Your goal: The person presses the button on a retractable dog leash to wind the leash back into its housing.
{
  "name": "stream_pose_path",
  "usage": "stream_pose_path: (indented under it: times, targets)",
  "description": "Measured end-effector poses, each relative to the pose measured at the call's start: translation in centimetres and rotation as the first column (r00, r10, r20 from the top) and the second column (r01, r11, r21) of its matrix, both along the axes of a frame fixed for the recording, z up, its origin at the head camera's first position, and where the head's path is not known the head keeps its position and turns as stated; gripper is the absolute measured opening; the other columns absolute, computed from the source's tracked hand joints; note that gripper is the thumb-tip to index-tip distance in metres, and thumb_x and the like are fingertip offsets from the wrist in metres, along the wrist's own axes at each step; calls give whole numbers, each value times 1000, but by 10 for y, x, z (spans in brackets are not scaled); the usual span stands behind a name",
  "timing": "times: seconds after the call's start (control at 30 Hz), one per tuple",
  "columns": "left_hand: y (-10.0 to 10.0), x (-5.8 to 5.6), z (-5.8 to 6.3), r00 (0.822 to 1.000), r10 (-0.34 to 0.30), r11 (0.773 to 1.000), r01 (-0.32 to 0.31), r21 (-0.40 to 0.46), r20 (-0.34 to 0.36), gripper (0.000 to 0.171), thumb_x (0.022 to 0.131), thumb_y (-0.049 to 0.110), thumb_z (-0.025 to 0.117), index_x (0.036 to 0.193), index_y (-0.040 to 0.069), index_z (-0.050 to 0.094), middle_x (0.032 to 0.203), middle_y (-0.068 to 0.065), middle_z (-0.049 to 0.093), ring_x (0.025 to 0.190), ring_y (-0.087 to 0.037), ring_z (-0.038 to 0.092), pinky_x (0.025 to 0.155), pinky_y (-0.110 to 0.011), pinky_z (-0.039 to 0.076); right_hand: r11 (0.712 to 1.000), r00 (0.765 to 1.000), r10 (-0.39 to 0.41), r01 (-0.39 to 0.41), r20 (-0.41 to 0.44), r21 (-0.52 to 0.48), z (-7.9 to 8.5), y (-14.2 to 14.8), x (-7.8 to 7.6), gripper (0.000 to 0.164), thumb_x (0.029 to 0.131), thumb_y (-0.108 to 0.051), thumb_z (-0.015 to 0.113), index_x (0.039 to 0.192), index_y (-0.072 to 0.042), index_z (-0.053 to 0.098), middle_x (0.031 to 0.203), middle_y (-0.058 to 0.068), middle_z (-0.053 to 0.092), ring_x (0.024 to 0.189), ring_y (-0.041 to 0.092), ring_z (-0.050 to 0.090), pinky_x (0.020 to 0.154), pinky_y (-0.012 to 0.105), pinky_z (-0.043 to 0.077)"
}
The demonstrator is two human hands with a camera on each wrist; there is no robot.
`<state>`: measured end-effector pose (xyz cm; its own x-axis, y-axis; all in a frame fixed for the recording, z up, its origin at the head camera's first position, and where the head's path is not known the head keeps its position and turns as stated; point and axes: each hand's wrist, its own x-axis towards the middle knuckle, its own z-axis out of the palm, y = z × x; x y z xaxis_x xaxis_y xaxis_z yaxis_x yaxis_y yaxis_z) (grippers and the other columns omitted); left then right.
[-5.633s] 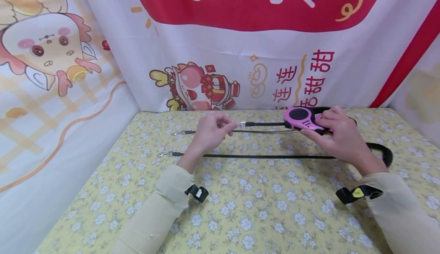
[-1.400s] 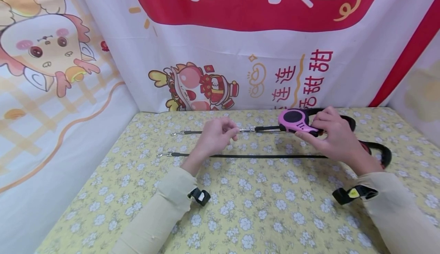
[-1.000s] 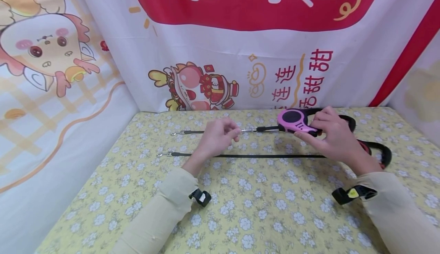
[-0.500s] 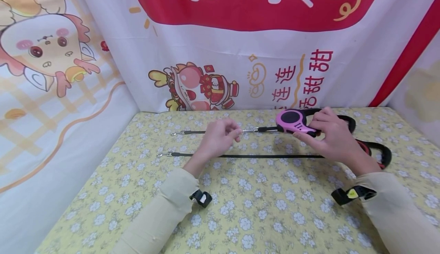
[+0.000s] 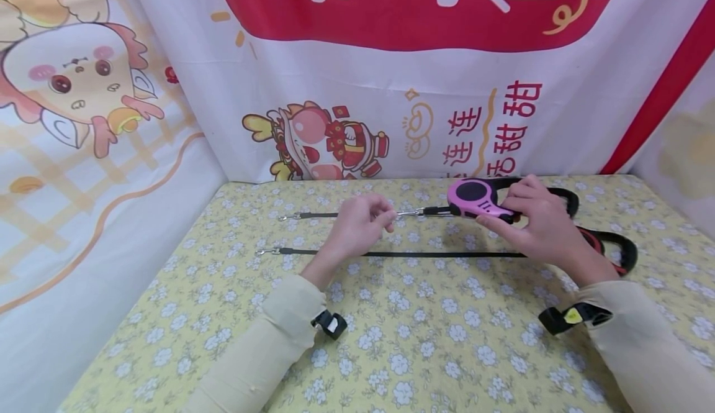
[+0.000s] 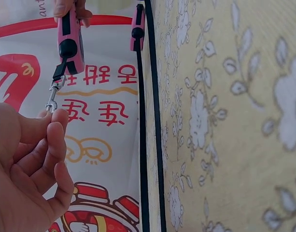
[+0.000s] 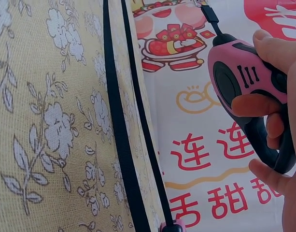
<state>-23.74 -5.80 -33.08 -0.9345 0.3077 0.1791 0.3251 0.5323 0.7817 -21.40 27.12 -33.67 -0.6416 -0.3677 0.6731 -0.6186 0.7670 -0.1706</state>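
Observation:
My right hand [image 5: 542,217] grips a pink and black retractable dog leash [image 5: 472,197] by its handle, raised over the far part of the table. In the right wrist view its pink casing [image 7: 232,53] shows, with fingers curled through the black handle loop [image 7: 263,140]. My left hand [image 5: 360,223] pinches the end of the leash's silver snap hook [image 6: 52,99] between thumb and forefinger. A short piece of black strap [image 5: 436,210] runs from the hook to the casing. The left hand's other fingers are loosely curled.
Two more leashes lie on the flowered cloth [image 5: 402,338] with straps drawn out to the left: the back strap [image 5: 318,215] and the front strap [image 5: 447,254]. Their snap hooks [image 5: 267,251] lie left; the front leash's black handle [image 5: 628,251] lies right. A printed curtain [image 5: 346,77] hangs behind.
Since the oldest frame, the held leash has moved slightly left and my left hand right. Less strap shows between casing and hook, and more of the hook. Recent movement is slight.

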Motion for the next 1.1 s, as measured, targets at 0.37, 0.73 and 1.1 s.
stream_pose_path:
  times: [0.37,0.73,1.1]
  targets:
    - [2,2,1,1000,1,1000,-1,-21,-20,15,106,22,66,107,10,73,84,1,74,69,-15,64,55,-25,48,1000,1000,-14,14,14,19,2,-3,1,36,87,-39,86,75,-10,69,78,-2,55,87,14,38,71,28,27]
    - [3,3,3,1000,-4,1000,4,-17,13,16,107,22,64,111,8,73,86,1,74,69,-16,63,54,-25,47,1000,1000,21,-21,17,8,2,-7,1,34,86,-34,88,73,-10,69,76,-2,55,86,13,38,73,28,27]
    - [5,4,2,1000,-20,1000,20,-14,24,16,107,22,64,107,8,72,86,-2,74,67,-16,63,53,-24,48,1000,999,17,-17,27,4,2,-9,2,32,85,-32,89,74,-9,70,78,-2,56,87,13,39,74,29,28]
